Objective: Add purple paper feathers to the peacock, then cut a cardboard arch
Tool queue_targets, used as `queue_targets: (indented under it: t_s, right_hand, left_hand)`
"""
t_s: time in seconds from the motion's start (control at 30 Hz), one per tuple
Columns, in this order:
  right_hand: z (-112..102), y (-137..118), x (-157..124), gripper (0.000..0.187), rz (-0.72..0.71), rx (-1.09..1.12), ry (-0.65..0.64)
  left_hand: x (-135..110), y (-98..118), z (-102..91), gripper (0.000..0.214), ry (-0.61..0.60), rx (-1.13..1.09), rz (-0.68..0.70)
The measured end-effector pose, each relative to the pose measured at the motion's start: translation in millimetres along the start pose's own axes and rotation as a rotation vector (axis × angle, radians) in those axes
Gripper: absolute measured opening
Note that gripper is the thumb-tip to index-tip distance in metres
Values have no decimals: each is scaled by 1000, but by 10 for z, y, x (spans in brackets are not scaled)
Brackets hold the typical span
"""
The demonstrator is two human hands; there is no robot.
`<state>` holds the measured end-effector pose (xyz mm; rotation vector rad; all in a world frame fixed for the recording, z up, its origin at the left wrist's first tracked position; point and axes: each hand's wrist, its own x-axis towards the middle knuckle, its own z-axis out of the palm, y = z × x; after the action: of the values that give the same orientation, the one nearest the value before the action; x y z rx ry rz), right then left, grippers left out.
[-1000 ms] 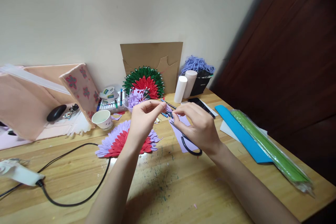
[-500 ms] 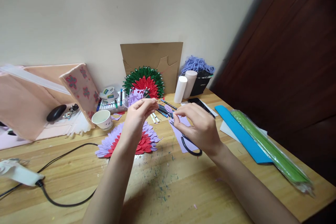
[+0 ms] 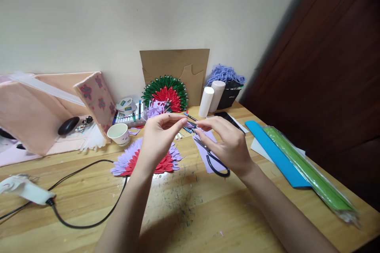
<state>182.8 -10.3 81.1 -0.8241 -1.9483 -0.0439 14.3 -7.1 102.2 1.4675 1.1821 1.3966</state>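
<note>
Above the middle of a pale wooden tabletop (image 3: 166,233), the person's left hand (image 3: 157,138) and right hand (image 3: 230,146) face each other, their fingertips close together. On each, the thumb and forefinger are drawn near one another; whether either pinches anything cannot be told, as the spot between them is too small and crowded. Just below the right hand, a pair of metal scissors with black looped handles (image 3: 221,172) lies over a flat sheet of light purple paper (image 3: 212,162). Partly behind the left wrist lies a half-round fan of layered purple and red petals (image 3: 133,158).

Writing is scarce. The black pouch (image 3: 228,99) at the back, topped with blue-violet yarn (image 3: 225,74), bears small white lettering that seems to read "40PCS". A white paper cup (image 3: 118,134) carries little dark printed characters, illegible here. Left of a green and red pleated fan (image 3: 172,101), a white disc-shaped roll (image 3: 126,105) shows a blue and yellow label, also unreadable. Two plain white cylinders (image 3: 206,103) stand beside the pouch, with no lettering visible on them.
</note>
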Motion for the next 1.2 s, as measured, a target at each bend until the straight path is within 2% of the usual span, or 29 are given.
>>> queue_targets:
  t_s: [0.13,0.23,0.3,0.4,0.57,0.73,0.83,0.9,1.03,1.2]
  right_hand:
    - [4,-63,-16,14,18,63,-33]
    - [47,-130,-58,12,8,119,-72]
    - [103,-188,-102,11,-5,150,-103]
    - [235,-304,-188,9,-24,191,-187]
    - [604,-594,-349,10,-73,319,-393]
    - [1159,-960,-437,12,-54,457,-598]
    - [1595,-1182,-432,13,-15,557,-716]
    - [1926,-1333,-410,14,63,648,-767]
    - [2625,-1673,-320,20,225,690,-728]
    - [3337,-2159,-158,39,212,571,-684]
  left_hand:
    - [-131,1,-65,11,29,-28,-23]
    - [-350,-66,-238,12,79,9,-66]
    - [-546,-138,-448,14,115,57,-116]
    - [-888,-260,-881,17,164,98,-227]
    - [-1513,-463,-1606,23,341,148,-354]
    - [-2059,-682,-2037,28,525,59,-460]
    - [-2270,-732,-2213,27,620,64,-504]
    - [-2360,-724,-2312,27,662,86,-519]
    - [-2463,-716,-2473,30,691,163,-485]
    - [-2518,-835,-2667,25,774,274,-412]
